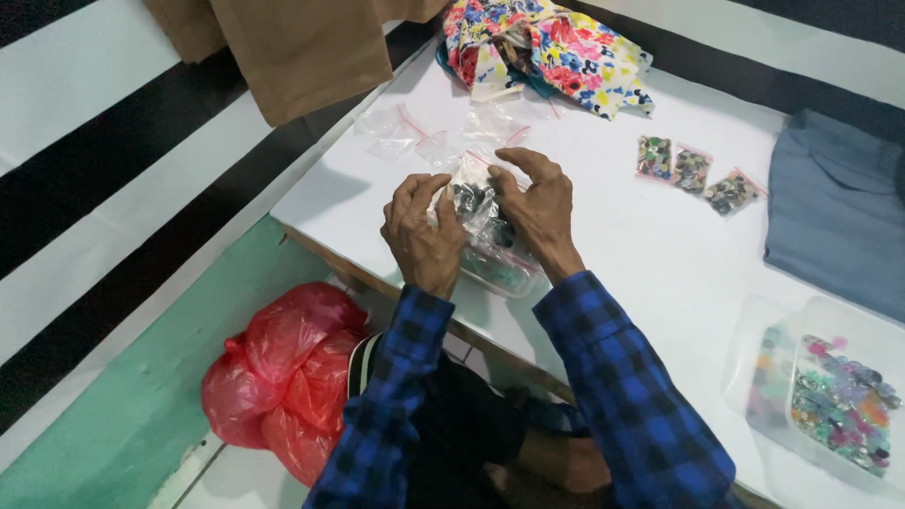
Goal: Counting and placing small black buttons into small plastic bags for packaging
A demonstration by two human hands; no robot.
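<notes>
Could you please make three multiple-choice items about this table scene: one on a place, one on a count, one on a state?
1. Where does the red plastic bag lie?
A. on the white table
B. on the floor below the table edge
C. on the grey cloth

2. How many filled button packets lie in a row near the grey cloth?
A. one
B. three
C. six

3. What are both hands doing?
A. resting flat
B. gripping a small clear bag of dark buttons
C. holding scissors

Answers: 1 B, it sits beside the person's knee. 2 B, three packets show. 3 B, the left hand and right hand pinch the clear bag.
</notes>
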